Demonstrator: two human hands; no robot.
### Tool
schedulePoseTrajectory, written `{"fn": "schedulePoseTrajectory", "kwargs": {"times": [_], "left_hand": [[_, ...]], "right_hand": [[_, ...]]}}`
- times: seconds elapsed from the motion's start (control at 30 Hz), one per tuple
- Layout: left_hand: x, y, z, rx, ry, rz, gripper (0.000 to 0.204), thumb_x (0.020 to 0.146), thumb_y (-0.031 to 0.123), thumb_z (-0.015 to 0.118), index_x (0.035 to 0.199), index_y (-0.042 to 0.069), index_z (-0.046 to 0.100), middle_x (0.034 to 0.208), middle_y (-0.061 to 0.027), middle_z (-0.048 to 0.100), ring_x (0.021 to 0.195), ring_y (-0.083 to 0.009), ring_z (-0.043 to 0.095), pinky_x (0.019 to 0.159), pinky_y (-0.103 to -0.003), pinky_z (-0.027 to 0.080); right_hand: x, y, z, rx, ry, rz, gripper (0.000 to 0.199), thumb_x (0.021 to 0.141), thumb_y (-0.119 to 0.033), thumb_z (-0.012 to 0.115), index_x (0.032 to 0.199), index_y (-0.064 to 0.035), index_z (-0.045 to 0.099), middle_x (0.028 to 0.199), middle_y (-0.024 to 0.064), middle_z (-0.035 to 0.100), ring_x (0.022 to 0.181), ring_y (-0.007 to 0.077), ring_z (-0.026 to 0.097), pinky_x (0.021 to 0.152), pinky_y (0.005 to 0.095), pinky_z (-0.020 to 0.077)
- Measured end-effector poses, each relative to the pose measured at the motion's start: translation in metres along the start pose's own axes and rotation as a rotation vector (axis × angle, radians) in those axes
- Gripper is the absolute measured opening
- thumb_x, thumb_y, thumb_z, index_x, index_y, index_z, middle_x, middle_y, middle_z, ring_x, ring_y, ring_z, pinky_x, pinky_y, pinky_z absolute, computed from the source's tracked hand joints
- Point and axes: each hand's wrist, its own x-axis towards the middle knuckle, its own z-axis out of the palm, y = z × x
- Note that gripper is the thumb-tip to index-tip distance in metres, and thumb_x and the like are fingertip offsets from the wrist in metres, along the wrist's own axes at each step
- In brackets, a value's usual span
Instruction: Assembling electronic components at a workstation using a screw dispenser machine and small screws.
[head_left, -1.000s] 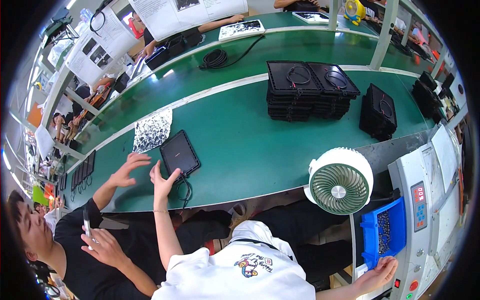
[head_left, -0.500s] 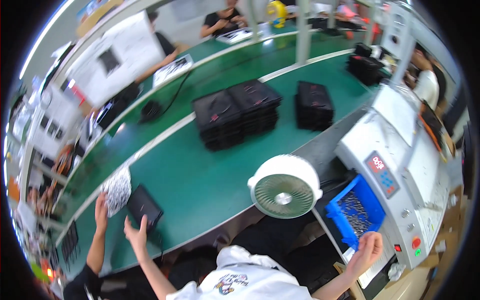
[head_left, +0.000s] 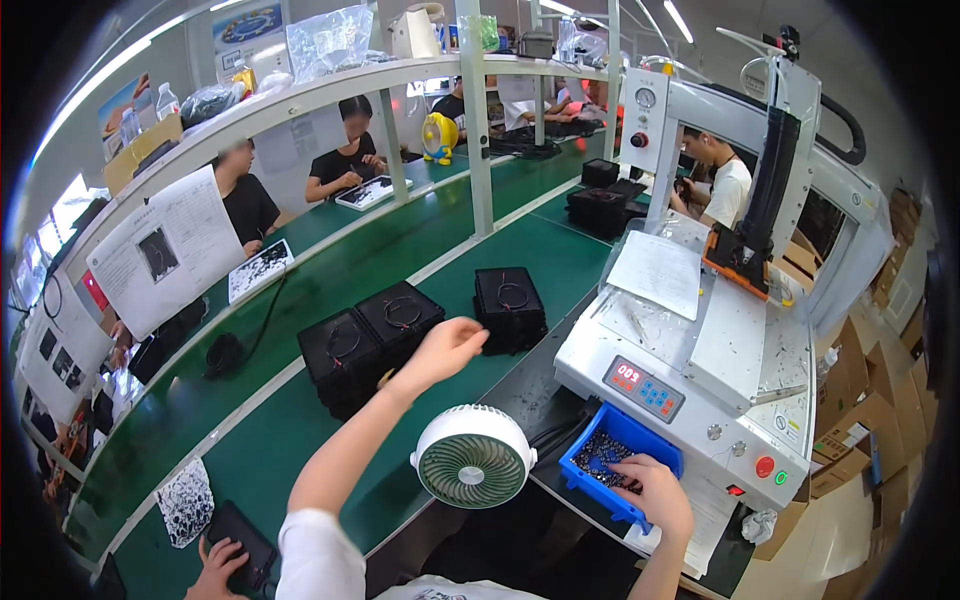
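Note:
My left hand (head_left: 447, 352) reaches forward over the bench, fingers loosely bent and apart. Its fingertips are beside a short stack of black rectangular cases (head_left: 508, 300), each topped with a loop of thin cable; whether they touch is unclear. Left of that wrist stand two more stacks of the same black cases (head_left: 345, 350), partly behind my forearm. My right hand (head_left: 655, 492) dips into a blue plastic bin (head_left: 672, 458) of small dark metal pieces (head_left: 603, 455), like screws. Its fingers are bent but spaced, and nothing shows in them; the fingertips are partly hidden.
A white round fan (head_left: 472, 458) stands between my arms. At the right is a white bench machine (head_left: 640, 345) with a gantry. A co-worker's hand (head_left: 222, 568) rests on a black case at lower left, near a speckled sheet (head_left: 185, 503). Other people sit across the green bench.
My left hand has moved from the lower left, near the speckled sheet, to the far stack. My right hand has gone from the bin's edge into it. The view has turned rightward.

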Motion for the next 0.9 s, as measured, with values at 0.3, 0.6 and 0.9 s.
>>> {"fn": "schedulePoseTrajectory", "kwargs": {"times": [0.3,0.6,0.9], "left_hand": [[0.141,-0.066,0.034,0.588,0.497,-0.160,0.021,0.078,0.011,0.064,0.088,-0.008,0.069,0.099,-0.0331,0.064,0.099,-0.0456,0.063,0.088,-0.047,0.053],[0.149,-0.029,0.020,-0.157,0.558,-0.361,0.013,0.079,-0.004,0.063,0.090,-0.011,0.060,0.096,-0.0213,0.063,0.086,-0.0358,0.067,0.075,-0.046,0.058],[0.079,0.011,0.013,-1.144,0.136,-0.277,0.010,0.085,-0.001,0.063,0.093,-0.002,0.057,0.095,-0.0112,0.061,0.088,-0.0220,0.061,0.084,-0.035,0.052]], "right_hand": [[0.001,0.002,0.013,0.016,0.098,-0.007,0.012,0.071,-0.012,0.078,0.081,-0.0071,0.073,0.083,0.0039,0.069,0.060,0.0155,0.062,0.058,0.0281,0.0493],[0.001,0.010,0.018,-0.063,0.115,0.019,0.012,0.073,-0.015,0.076,0.082,-0.0080,0.071,0.077,0.0047,0.067,0.061,0.0178,0.065,0.057,0.0303,0.0493],[0.000,0.002,0.018,-0.017,0.208,0.051,0.013,0.074,-0.016,0.077,0.083,-0.0083,0.071,0.074,0.0052,0.067,0.060,0.0178,0.066,0.057,0.0303,0.0495]]}}
